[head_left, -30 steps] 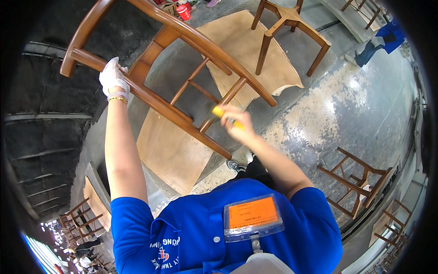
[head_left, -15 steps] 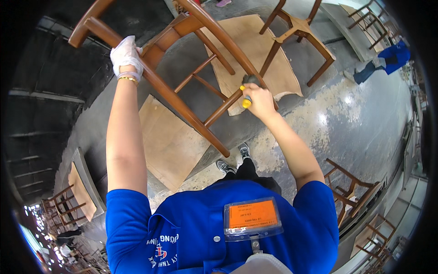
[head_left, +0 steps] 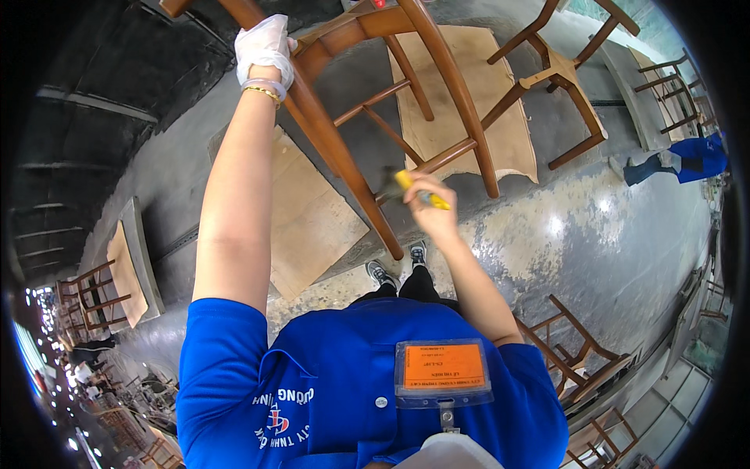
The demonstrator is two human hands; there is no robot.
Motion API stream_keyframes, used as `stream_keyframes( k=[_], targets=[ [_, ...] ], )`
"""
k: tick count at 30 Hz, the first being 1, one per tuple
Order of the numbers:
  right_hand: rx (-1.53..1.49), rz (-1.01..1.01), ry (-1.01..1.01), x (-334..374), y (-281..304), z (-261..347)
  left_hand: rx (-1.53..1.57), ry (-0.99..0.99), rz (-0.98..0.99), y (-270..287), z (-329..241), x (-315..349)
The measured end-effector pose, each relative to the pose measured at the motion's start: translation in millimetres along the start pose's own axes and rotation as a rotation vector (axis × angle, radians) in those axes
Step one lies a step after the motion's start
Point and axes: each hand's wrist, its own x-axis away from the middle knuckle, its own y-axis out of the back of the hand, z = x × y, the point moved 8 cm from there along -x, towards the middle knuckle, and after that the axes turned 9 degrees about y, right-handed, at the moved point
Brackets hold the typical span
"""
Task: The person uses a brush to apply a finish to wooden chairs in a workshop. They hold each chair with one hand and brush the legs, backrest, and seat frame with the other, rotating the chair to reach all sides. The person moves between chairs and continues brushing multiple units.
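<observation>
A brown wooden chair frame (head_left: 445, 72) is held up tilted in front of me, its legs toward my body. My left hand (head_left: 264, 48), in a thin white glove, wraps round its left side member near the top. My bare right hand (head_left: 431, 205) grips a yellow-handled brush (head_left: 405, 180). The brush's dark head is smeared by motion and lies beside the left leg and the lower crossbar; whether it touches the wood I cannot tell.
Cardboard sheets (head_left: 316, 215) lie on the floor below. Another seatless chair (head_left: 551, 78) stands at the far right, with more chairs (head_left: 574, 352) near right and at left (head_left: 94, 297). A person in blue (head_left: 695, 159) is at the right edge.
My right hand has moved the brush from the chair's right leg toward the left leg and lower crossbar. The chair frame has turned slightly, and my left hand sits farther up and right.
</observation>
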Motion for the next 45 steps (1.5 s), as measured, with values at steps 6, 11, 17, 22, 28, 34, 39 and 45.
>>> stream_keyframes(
  k=[6, 11, 17, 22, 28, 34, 39, 45],
  targets=[
    [0.212, 0.255, 0.16, 7.8, 1.4, -5.0, 0.078, -0.014, 0.016, -3.1, -4.1, 19.0],
    [-0.12, 0.488, -0.248, -57.5, -19.6, 11.7, -0.054, 0.007, 0.179, 2.3, -19.4, 25.3],
    [-0.021, 0.294, 0.955, -228.7, -30.2, 194.3, 0.431, 0.088, 0.658, 16.9, -93.8, -1.0],
    [0.298, 0.177, 1.32, -289.9, -96.4, 246.4, 0.439, 0.186, 0.764, 16.1, -108.5, -1.6],
    [0.576, 0.766, 1.017, -145.5, -123.5, 105.4, 0.347, 0.113, 0.68, 23.7, -105.9, -3.7],
    [0.122, 1.02, 0.941, -127.3, -114.8, 120.2, 0.353, 0.156, 0.745, 8.9, -100.0, -3.4],
    [0.356, 0.375, 1.274, -288.0, -111.6, 215.3, 0.378, 0.214, 0.92, 5.9, -97.5, 5.2],
    [0.761, 0.86, 1.186, -186.3, -129.8, 183.3, 0.539, 0.267, 0.951, 9.6, -98.0, 3.2]
  ],
)
